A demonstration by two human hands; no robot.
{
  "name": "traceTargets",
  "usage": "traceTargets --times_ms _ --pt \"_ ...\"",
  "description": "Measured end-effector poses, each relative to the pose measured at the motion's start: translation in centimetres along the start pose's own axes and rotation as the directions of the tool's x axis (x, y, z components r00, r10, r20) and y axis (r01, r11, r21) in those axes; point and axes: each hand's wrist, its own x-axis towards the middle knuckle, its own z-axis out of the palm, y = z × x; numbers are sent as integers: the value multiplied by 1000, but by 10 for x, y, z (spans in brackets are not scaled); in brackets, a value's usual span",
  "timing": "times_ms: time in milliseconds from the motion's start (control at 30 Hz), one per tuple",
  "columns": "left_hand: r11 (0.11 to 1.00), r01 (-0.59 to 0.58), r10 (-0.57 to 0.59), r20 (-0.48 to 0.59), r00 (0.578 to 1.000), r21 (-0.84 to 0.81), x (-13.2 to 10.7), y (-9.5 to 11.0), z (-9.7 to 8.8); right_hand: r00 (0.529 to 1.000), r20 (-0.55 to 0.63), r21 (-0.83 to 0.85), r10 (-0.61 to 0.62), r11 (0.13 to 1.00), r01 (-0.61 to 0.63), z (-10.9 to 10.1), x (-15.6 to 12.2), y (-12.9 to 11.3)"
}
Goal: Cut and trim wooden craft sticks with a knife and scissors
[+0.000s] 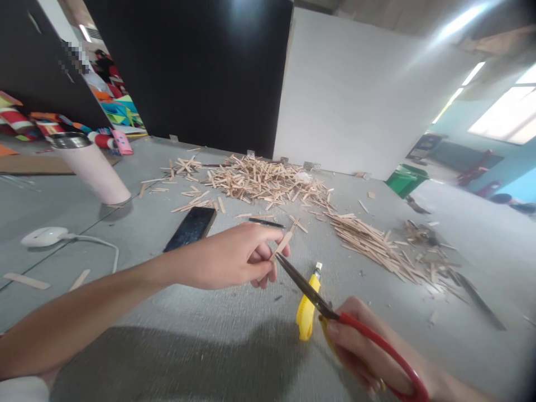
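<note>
Between the fingers of my left hand (234,254) is a short flat wooden stick (285,243), its far end pointing up and away. My right hand (355,335) grips a pair of scissors (307,289) with red handles. The dark blades reach toward the stick, and their tips meet its near end by my left fingertips; whether the wood lies between them I cannot tell. On the grey table under the blades lies a yellow utility knife (307,310). A black pen (266,223) rests just beyond my left hand, and a dark phone (191,228) lies by that wrist.
A heap of wooden sticks (268,181) lies at the back, with a row of sticks (377,245) to the right. A pink tumbler (94,170) and a white mouse (45,237) with a cable stand left. Black and white panels (343,95) close off the back.
</note>
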Motion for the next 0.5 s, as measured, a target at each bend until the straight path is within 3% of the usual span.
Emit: traceTargets --times_ms 233,500 --pt "999 -4 5 -31 1000 49 0 0 0 999 -5 55 -54 997 54 1 4 16" --pt "992 5 2 -59 998 122 -1 0 1 999 1 64 -34 997 34 1 2 10"
